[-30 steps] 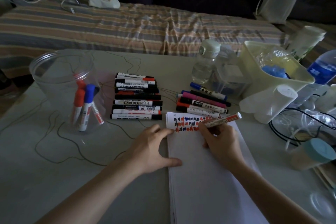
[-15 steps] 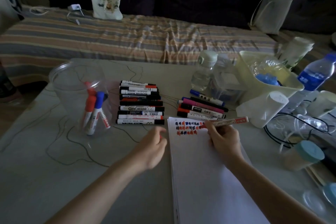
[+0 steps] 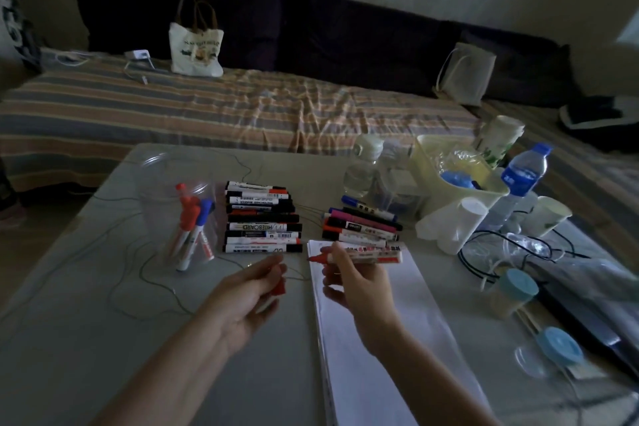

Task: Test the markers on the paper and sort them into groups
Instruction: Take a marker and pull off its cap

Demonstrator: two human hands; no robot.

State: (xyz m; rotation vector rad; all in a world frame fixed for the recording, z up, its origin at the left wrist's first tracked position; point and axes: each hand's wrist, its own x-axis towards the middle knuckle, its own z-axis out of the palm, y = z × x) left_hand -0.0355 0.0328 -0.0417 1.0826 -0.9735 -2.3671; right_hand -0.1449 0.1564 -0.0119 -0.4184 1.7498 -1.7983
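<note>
Since a moment ago my right hand [image 3: 356, 282] has lifted the red marker [image 3: 363, 254] off the paper [image 3: 397, 339], and my left hand [image 3: 249, 290] has left the sheet's edge, now pinching the red cap [image 3: 278, 287] just left of the bared tip. My right fingers grip the barrel, which lies level over the top of the pad. I judge the testing stroke finished and recapping in hand: next the cap must meet the tip squarely, then the marker joins a group. Beyond my left hand on the bench [image 3: 86, 287] lies the black-capped row [image 3: 261, 218]; beyond my right, the coloured row [image 3: 363, 223]. Left of both, the clear tub [image 3: 173, 183] holds red and blue markers upright. Far right, the yellow bin [image 3: 460, 190] holds crumpled plastic and something blue.
</note>
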